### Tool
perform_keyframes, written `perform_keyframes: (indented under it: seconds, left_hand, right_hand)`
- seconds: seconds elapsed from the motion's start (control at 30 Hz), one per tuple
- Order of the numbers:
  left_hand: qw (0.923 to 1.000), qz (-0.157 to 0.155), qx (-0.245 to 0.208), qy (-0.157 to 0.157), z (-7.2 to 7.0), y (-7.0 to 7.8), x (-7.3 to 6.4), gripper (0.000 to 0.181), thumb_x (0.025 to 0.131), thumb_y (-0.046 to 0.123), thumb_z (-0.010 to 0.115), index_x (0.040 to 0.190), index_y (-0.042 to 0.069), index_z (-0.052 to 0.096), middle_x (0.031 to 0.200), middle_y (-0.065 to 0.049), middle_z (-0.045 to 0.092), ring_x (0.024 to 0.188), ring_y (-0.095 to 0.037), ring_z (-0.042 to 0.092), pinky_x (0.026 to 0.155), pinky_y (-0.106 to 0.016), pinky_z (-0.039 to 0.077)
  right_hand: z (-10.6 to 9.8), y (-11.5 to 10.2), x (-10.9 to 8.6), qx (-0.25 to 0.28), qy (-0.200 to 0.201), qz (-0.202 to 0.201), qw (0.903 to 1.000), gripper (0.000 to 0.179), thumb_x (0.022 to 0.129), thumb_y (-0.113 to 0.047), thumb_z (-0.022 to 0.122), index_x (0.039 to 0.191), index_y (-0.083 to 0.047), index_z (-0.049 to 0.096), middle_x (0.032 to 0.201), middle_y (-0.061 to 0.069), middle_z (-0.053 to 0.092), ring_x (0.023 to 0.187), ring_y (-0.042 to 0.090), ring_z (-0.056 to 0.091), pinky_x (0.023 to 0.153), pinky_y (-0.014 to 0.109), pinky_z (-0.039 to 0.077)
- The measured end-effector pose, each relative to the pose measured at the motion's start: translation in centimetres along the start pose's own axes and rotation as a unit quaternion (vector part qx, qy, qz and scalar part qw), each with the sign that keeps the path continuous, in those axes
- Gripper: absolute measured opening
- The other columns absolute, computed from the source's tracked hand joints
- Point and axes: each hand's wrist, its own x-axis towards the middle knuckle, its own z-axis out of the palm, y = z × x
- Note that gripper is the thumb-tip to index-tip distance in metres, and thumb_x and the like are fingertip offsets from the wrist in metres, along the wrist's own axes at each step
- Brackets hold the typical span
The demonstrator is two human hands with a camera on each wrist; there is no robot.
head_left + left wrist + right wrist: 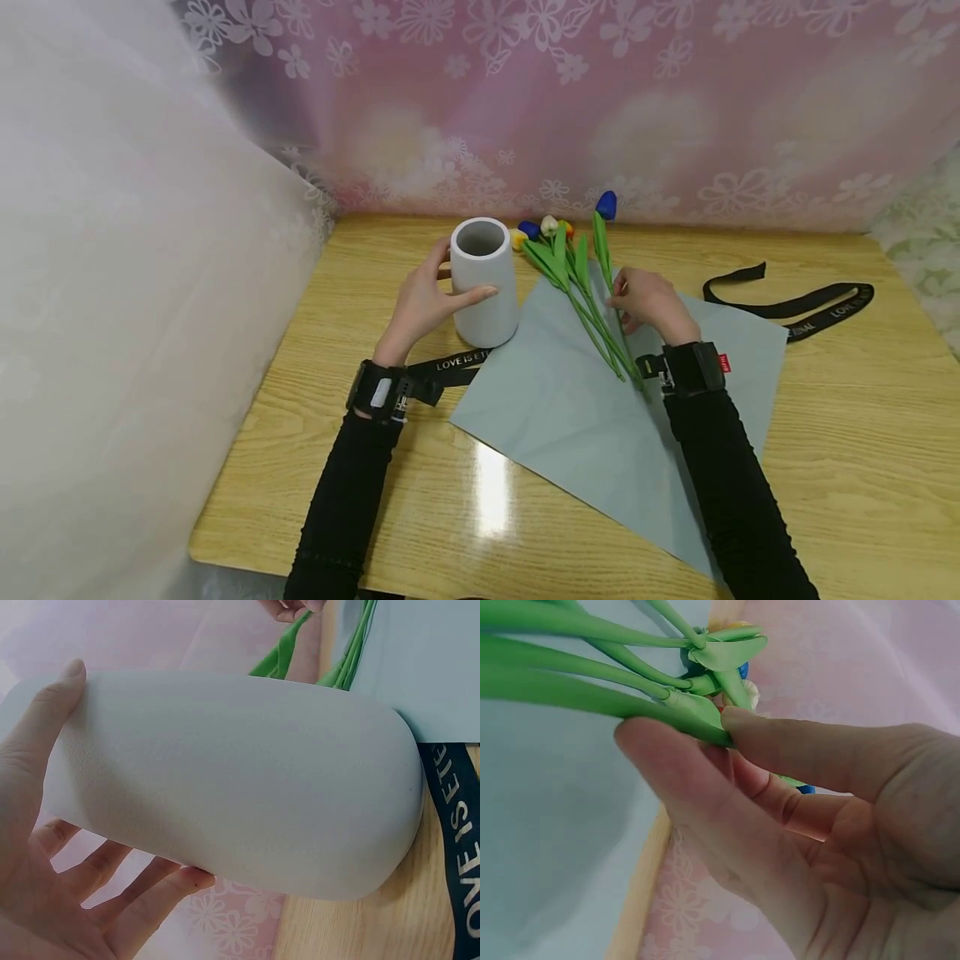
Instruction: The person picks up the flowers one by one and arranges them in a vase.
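My left hand [422, 304] grips a white cylindrical vase [486, 312] round its upper side, thumb in front and fingers behind. The vase is upright with its mouth facing up; its base is beside the paper's left corner. Between my right thumb and fingers I pinch the green stem of a blue artificial tulip [606, 206]; my right hand [651, 302] is over the paper. Just left of it lie several other tulips [581, 308], with yellow, blue, white and orange heads pointing away from me. The right wrist view shows the pinched stem [682, 724] up close.
Grey-blue wrapping paper [555, 417] lies across the wooden table [300, 467]. One black lettered ribbon [828, 312] curls at the right; another black ribbon [457, 362] lies below the vase. A pink floral curtain [510, 108] hangs behind, with a white sheet [135, 250] at the left.
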Motion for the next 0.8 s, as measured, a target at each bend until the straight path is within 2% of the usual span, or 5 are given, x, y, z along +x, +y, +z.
perform_keyframes:
  seconds: [0.2, 0.8]
  left_hand:
    - [1.0, -0.003, 0.005, -0.001, -0.1, 0.0, -0.1, 0.083, 0.081, 0.045, 0.084, 0.15, 0.024, 0.043, 0.146, -0.007, 0.054, 0.127, -0.035, 0.058, 0.099, -0.055, 0.052]
    - [0.9999, -0.001, 0.014, -0.001, 0.0, 0.2, 0.0, 0.084, 0.081, 0.046, 0.084, 0.151, 0.025, 0.042, 0.146, -0.006, 0.054, 0.127, -0.034, 0.057, 0.1, -0.055, 0.051]
  right_hand:
    - [-0.2, -0.4, -0.2, 0.002, 0.006, 0.0, 1.0, 0.016, 0.103, -0.01, 0.059, 0.105, 0.003, 0.051, 0.107, 0.027, 0.061, 0.073, 0.027, 0.068, 0.063, 0.041, 0.061]
    - [-0.8, -0.7, -1.2, 0.021, 0.03, -0.02, 0.9991, 0.018, 0.104, -0.008, 0.058, 0.113, 0.004, 0.047, 0.112, 0.031, 0.061, 0.079, 0.034, 0.067, 0.068, 0.045, 0.061]
